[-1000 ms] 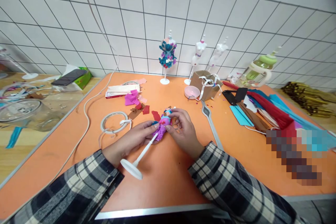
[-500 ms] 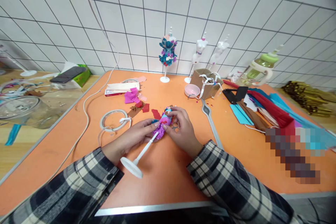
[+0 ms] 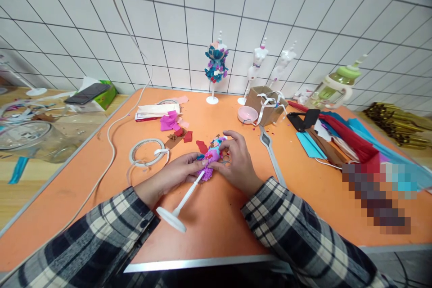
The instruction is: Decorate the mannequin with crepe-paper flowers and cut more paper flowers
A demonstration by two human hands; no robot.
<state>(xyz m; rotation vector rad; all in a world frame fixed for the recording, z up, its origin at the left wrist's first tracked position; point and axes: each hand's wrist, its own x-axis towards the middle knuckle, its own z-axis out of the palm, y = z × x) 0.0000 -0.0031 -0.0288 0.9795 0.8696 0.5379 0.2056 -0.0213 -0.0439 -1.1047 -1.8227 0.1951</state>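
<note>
Tilted between my hands is a small dress form [image 3: 213,155] covered in purple, blue and red crepe paper, its white stand and round base [image 3: 171,219] pointing back toward me. My left hand [image 3: 184,170] grips it low on the skirt, thumb on top. From the other side, my right hand [image 3: 239,162] pinches at the paper of the bodice, the forefinger arched above; whether a small piece is between those fingertips I cannot tell. Scissor handles [image 3: 227,159] show partly behind my right fingers. Red paper scraps [image 3: 201,146] lie just beyond the form.
A roll of tape [image 3: 135,162] and paper scraps [image 3: 168,121] lie left. Behind stand a decorated dress form [image 3: 216,65], two plain ones, a pink bowl [image 3: 247,115] and a cardboard box [image 3: 270,112]. Folded coloured paper [image 3: 361,144] and a bottle [image 3: 337,87] are right; a cable [image 3: 108,144] runs left.
My right hand's forefinger has lifted and arched away from the bodice. The dress form has turned slightly, and its base has shifted a little. My left hand keeps its hold.
</note>
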